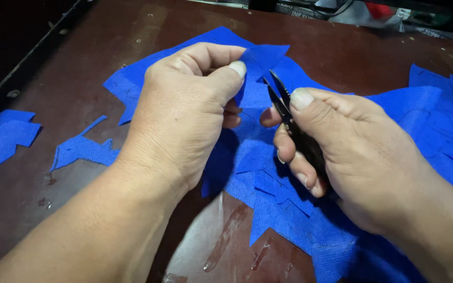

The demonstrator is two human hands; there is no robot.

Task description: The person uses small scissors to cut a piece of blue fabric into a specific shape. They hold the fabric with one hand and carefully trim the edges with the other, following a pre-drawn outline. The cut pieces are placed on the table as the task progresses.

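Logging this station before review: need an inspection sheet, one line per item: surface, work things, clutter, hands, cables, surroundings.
Surface: dark brown table, worn, with glossy smears near the front edge.
Work things: blue fabric piece pinched in the left hand; small black snips in the right hand, blades at the fabric's edge.
Clutter: blue fabric heap under and right of the hands; loose blue scraps and at left.
Hands: both bare, both gripping.
Cables: nothing seen for certain.
Surroundings: dim; indistinct items along the far edge.
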